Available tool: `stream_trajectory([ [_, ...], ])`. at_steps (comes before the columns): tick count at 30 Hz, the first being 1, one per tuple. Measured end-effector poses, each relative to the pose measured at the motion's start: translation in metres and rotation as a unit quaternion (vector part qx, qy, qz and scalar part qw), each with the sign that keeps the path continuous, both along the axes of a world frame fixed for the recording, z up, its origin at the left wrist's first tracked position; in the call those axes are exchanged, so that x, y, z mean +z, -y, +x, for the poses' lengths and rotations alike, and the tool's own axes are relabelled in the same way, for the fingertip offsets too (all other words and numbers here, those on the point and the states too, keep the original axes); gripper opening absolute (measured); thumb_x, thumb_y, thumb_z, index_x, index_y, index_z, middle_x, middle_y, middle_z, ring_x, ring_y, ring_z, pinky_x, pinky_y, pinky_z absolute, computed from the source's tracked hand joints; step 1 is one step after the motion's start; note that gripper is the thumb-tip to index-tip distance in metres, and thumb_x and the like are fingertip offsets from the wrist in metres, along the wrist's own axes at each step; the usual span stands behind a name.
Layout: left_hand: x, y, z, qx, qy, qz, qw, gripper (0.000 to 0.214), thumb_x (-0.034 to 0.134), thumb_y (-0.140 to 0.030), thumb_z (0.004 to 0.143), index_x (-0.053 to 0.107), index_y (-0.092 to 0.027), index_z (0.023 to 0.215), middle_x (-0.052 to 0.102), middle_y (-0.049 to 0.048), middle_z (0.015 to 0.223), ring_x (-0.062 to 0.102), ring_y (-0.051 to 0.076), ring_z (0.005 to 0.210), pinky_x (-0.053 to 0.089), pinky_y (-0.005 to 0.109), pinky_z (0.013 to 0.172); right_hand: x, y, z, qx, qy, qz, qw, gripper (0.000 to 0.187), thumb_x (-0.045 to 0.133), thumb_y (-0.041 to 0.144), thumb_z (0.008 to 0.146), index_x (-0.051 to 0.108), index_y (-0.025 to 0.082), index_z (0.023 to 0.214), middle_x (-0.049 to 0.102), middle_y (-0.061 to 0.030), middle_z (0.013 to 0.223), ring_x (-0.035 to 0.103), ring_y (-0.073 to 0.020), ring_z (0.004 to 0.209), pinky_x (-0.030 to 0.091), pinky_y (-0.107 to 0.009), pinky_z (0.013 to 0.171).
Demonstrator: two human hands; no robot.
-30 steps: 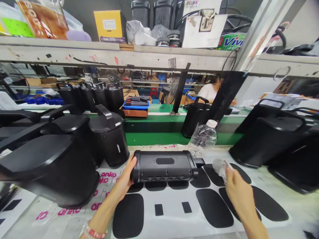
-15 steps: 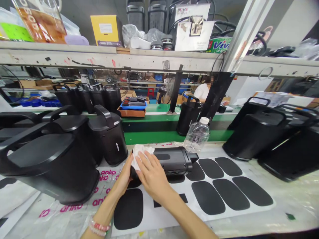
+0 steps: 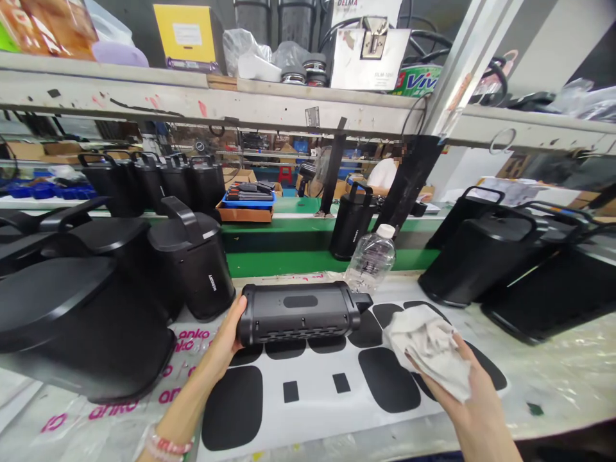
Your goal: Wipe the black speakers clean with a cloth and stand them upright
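A black speaker point(image 3: 299, 313) lies on its side on the workbench, on a white sheet printed with black ovals point(image 3: 312, 391). My left hand point(image 3: 225, 337) presses against the speaker's left end, fingers curled around it. My right hand point(image 3: 457, 391) is lifted to the right of the speaker, palm up, with a crumpled white cloth point(image 3: 428, 346) gripped in it. The cloth is clear of the speaker. A pink bead bracelet point(image 3: 163, 444) sits on my left wrist.
Upright black speakers with handles point(image 3: 190, 260) crowd the left; more lean at the right point(image 3: 481, 253). A clear plastic bottle point(image 3: 370, 260) stands just behind the lying speaker. A green conveyor point(image 3: 289, 256) runs behind, with a person point(image 3: 385, 173) working beyond. Cluttered shelf point(image 3: 240, 109) overhead.
My right hand with the cloth went from the right onto the speaker's left top, then swept back off to the right. The left hand stayed on the speaker's end.
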State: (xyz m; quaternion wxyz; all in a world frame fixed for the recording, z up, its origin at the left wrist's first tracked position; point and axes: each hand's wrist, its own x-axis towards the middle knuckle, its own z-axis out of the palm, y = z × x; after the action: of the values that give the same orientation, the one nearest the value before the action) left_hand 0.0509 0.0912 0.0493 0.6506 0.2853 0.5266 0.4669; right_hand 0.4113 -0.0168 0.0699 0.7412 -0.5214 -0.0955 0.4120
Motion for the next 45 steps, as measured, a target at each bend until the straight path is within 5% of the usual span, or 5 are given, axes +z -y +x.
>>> stream_trajectory([
  [10,-0.018,0.005,-0.007,-0.044,-0.05,0.143,0.987,0.073,0.055,-0.063,0.083,0.036,-0.033,0.146,0.031,0.0006,0.158,0.033,0.027,0.143,0.038,0.041,0.111,0.012,-0.02,-0.067,0.002,0.191,0.0,0.982,0.048,0.077,0.039,0.064,0.065,0.018,0.106,0.071,-0.0096,0.107,0.065,-0.0319,0.105,0.052,-0.045,0.093],
  [18,-0.016,0.016,-0.021,-0.172,-0.162,0.325,0.916,0.111,0.078,-0.046,0.066,0.015,-0.019,0.154,0.017,0.0097,0.162,0.01,0.032,0.149,0.011,0.044,0.121,-0.01,-0.049,-0.115,-0.002,0.784,-0.033,0.62,0.047,0.035,0.019,0.087,0.058,0.01,0.127,0.06,-0.0179,0.129,0.045,-0.0357,0.13,0.035,-0.059,0.105],
  [24,-0.029,0.019,-0.025,-0.22,-0.341,0.441,0.801,0.115,0.078,-0.027,0.06,0.011,-0.02,0.153,0.023,0.0178,0.159,0.024,0.039,0.144,0.018,0.057,0.118,0.001,-0.032,-0.217,0.128,0.845,0.112,0.506,0.054,0.043,0.011,0.075,0.063,0.013,0.125,0.059,-0.0106,0.134,0.047,-0.0289,0.13,0.04,-0.046,0.106],
  [35,-0.015,0.024,-0.021,-0.245,-0.448,0.489,0.708,0.119,0.075,-0.024,0.07,-0.012,-0.034,0.151,0.01,0.0142,0.161,0.019,0.033,0.147,0.027,0.049,0.117,0.008,-0.058,-0.035,0.067,0.453,-0.191,0.868,0.04,0.053,0.055,0.074,0.068,0.017,0.077,0.072,-0.0162,0.088,0.059,-0.0399,0.109,0.037,-0.055,0.1],
  [45,-0.008,0.021,-0.023,-0.275,-0.36,0.369,0.811,0.123,0.078,-0.024,0.067,-0.011,-0.032,0.151,0.007,0.0085,0.163,0.014,0.028,0.149,0.012,0.048,0.12,-0.025,-0.067,-0.043,-0.008,0.22,-0.156,0.963,0.04,0.062,0.053,0.064,0.061,0.017,0.079,0.06,-0.0002,0.061,0.06,-0.0197,0.064,0.047,-0.031,0.059],
])
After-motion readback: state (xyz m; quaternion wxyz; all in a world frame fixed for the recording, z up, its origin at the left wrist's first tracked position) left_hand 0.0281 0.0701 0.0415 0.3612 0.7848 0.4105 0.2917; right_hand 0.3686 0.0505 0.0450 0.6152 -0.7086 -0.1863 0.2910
